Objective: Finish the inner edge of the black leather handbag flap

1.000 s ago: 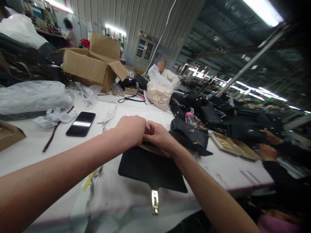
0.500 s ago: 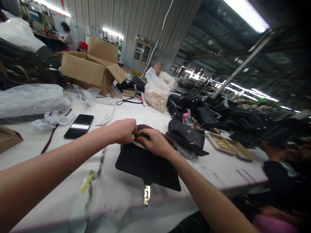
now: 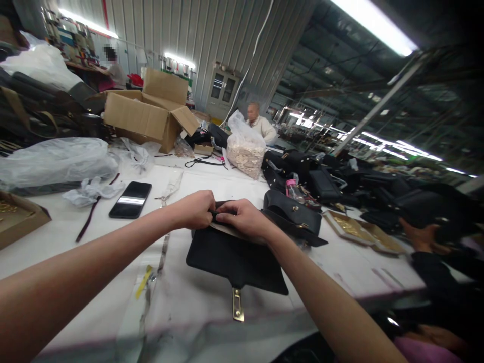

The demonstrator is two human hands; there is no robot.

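A black handbag (image 3: 236, 257) lies on the white table in front of me, its flap spread toward me and a gold clasp plate (image 3: 237, 305) on the flap's tab. At the bag's opening, my left hand (image 3: 198, 209) is closed in a fist on a dark edge or strap. Beside it, almost touching, my right hand (image 3: 242, 217) pinches the same edge between thumb and fingers. The bag's interior is mostly hidden behind my hands. Just to the right sits a second black handbag (image 3: 295, 214) with gold fittings.
A phone (image 3: 130, 200) lies to the left, near crumpled plastic (image 3: 93, 190). Behind are an open cardboard box (image 3: 136, 116) and a plastic bag of pale pieces (image 3: 245, 151). Trays of gold parts (image 3: 350, 224) stand right, where a co-worker's hand (image 3: 419, 234) holds a black bag.
The whole view has shifted slightly, so things appear a little farther right and lower. Both hands stay at the bag's opening with nearly the same grip.
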